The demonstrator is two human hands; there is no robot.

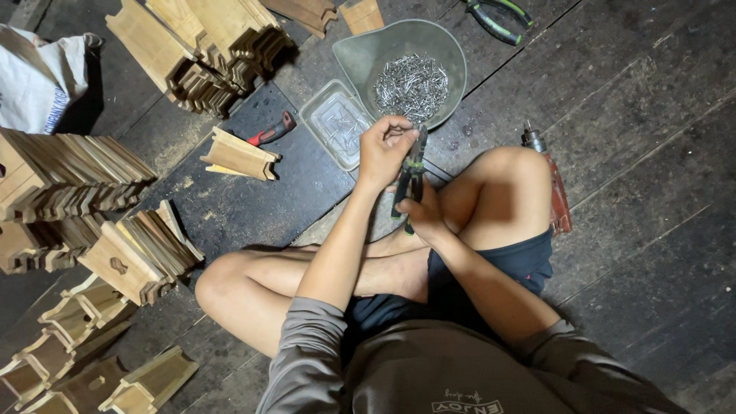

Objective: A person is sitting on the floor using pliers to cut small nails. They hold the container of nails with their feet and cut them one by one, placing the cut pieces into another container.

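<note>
Left hand, fingers pinched shut at the tip of the pliers; right hand closed around the pliers' handles, above the crossed legs. Just beyond the hands, a grey scoop-shaped pan of nails touches a clear tray on the plank floor. A drill lies beside the right knee; stacked wooden pieces lie toward the floor's far-left corner.

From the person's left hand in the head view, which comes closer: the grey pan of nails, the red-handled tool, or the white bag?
From the left hand:
1. Grey pan of nails, just above it.
2. Red-handled tool, to the picture's left, on the dark mat.
3. White bag, far picture-left edge.
</note>
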